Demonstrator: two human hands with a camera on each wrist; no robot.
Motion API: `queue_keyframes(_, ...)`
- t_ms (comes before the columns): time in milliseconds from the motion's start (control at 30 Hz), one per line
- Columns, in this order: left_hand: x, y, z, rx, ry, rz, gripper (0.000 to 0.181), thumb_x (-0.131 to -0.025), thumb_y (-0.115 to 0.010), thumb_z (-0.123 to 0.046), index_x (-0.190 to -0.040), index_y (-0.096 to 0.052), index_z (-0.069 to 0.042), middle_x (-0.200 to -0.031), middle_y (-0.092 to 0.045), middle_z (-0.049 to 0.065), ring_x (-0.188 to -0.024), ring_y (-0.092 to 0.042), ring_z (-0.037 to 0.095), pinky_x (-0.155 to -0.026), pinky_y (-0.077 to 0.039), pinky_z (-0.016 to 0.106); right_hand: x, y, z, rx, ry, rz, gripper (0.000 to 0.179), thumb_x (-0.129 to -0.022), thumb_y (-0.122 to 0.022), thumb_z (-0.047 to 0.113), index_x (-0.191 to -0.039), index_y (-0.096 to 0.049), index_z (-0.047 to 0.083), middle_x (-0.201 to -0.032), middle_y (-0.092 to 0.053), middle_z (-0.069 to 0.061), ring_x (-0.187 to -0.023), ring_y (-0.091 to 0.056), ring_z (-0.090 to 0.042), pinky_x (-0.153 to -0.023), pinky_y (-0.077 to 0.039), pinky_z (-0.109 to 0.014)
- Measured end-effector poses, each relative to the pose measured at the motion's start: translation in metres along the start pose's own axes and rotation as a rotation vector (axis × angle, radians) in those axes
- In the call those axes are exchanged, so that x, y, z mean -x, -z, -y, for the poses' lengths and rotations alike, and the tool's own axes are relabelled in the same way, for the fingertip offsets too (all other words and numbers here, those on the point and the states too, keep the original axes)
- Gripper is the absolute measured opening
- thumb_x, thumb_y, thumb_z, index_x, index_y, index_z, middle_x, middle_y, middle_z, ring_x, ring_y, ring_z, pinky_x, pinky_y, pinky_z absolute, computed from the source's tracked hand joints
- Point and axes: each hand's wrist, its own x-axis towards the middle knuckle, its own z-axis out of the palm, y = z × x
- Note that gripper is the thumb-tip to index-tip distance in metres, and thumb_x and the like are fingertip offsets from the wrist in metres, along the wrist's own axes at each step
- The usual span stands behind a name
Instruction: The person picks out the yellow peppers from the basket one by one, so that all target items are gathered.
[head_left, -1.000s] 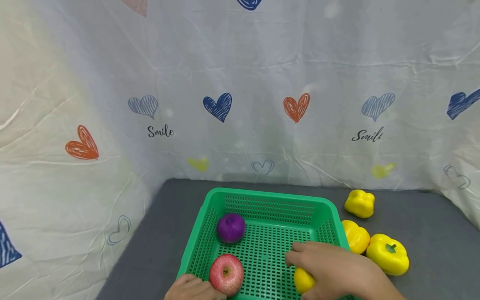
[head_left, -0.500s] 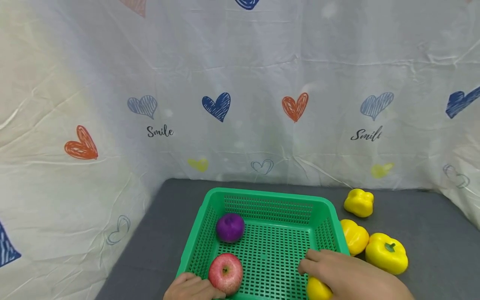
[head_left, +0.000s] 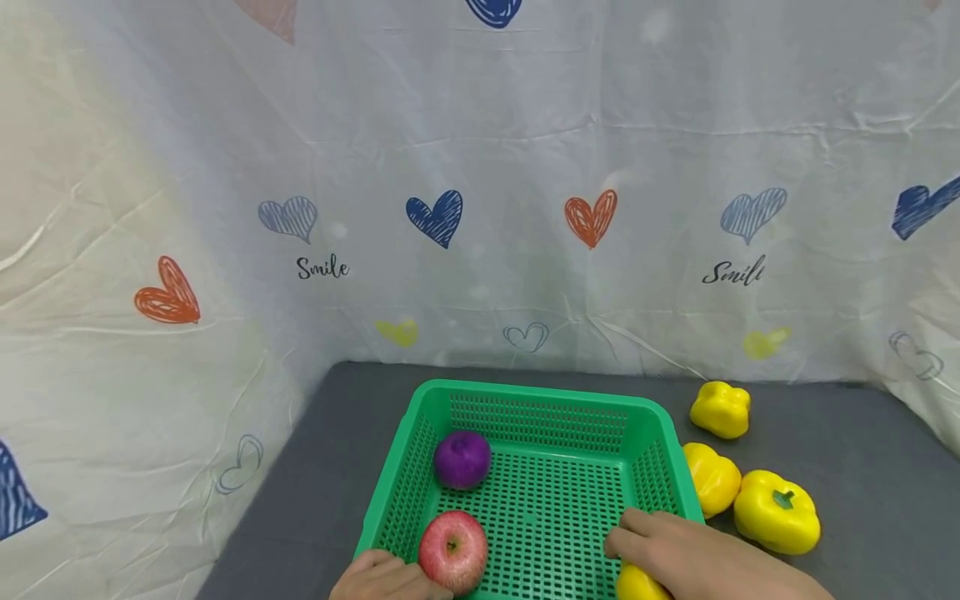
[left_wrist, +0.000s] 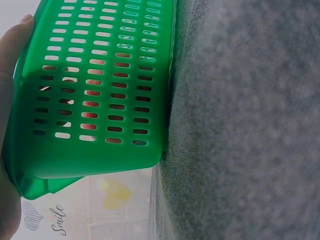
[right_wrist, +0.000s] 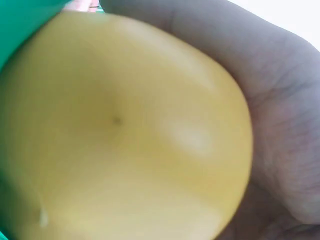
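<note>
A green plastic basket (head_left: 540,390) with slotted walls stands on the dark grey cloth. My left hand (head_left: 390,577) grips its near left rim; in the left wrist view the thumb lies along the rim's outer side. Inside, a red apple (head_left: 453,550) sits close to the left fingers, with a purple onion-like ball (head_left: 462,460) behind it. My right hand (head_left: 686,554), over the basket's near right side, holds a smooth yellow rounded fruit (right_wrist: 125,120). Its exact kind is unclear, and fingers hide part of it. The basket's near edge is cut off in the head view.
Right of the basket, one yellow bell pepper (head_left: 720,410) lies toward the back. Nearer are another yellow pepper (head_left: 711,479), close against the basket's wall, and one with a green stem (head_left: 777,512). A white curtain (head_left: 480,275) printed with hearts hangs behind the table.
My right hand has shifted right and slightly down inside the basket, carrying the yellow fruit toward the right wall. The left hand keeps its place on the rim.
</note>
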Motion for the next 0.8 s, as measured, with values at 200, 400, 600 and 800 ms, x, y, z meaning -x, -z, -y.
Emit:
queue_keyframes(200, 0.0022, 0.0016, -0.0014, 0.043, 0.062, 0.060, 0.010, -0.083, -0.061, -0.032, -0.090, -0.058, -0.040, -0.084, -0.049, -0.030, -0.067, -0.037, -0.012, -0.070, -0.029, 0.015, 0.0021, -0.0032, -0.0028, 0.008, 0.007, -0.030, 0.027, -0.083, -0.056, 0.051, -0.100, -0.045, 0.033, -0.083, -0.041, 0.020, -0.070, -0.041, 0.004, -0.056, -0.036, -0.016)
queue_keyframes(400, 0.0039, -0.0010, -0.0005, 0.028, 0.048, 0.026, 0.004, -0.085, -0.058, -0.036, -0.088, -0.059, -0.039, -0.081, -0.049, -0.028, -0.064, -0.035, -0.010, -0.070, -0.029, 0.015, 0.0034, -0.0056, -0.0060, 0.080, 0.030, -0.105, 0.028, -0.083, -0.058, 0.050, -0.099, -0.044, 0.032, -0.085, -0.039, 0.021, -0.073, -0.040, 0.004, -0.058, -0.037, -0.016)
queue_keyframes(600, 0.0035, 0.0028, -0.0020, 0.060, 0.088, 0.075, 0.015, -0.083, -0.062, -0.031, -0.092, -0.058, -0.041, -0.085, -0.048, -0.031, -0.067, -0.036, -0.012, -0.071, -0.028, 0.014, 0.0037, -0.0064, -0.0055, 0.011, 0.090, -0.122, 0.029, -0.082, -0.063, 0.044, -0.103, -0.046, 0.034, -0.091, -0.042, 0.019, -0.076, -0.042, 0.004, -0.061, -0.039, -0.016)
queue_keyframes(800, 0.0019, 0.0046, -0.0035, 0.079, 0.109, 0.093, 0.019, -0.081, -0.064, -0.029, -0.093, -0.057, -0.042, -0.085, -0.048, -0.032, -0.067, -0.036, -0.013, -0.072, -0.028, 0.013, 0.0065, -0.0086, -0.0045, -0.102, 0.103, -0.121, 0.031, -0.082, -0.065, 0.037, -0.106, -0.046, 0.035, -0.094, -0.044, 0.017, -0.078, -0.043, 0.002, -0.063, -0.039, -0.016)
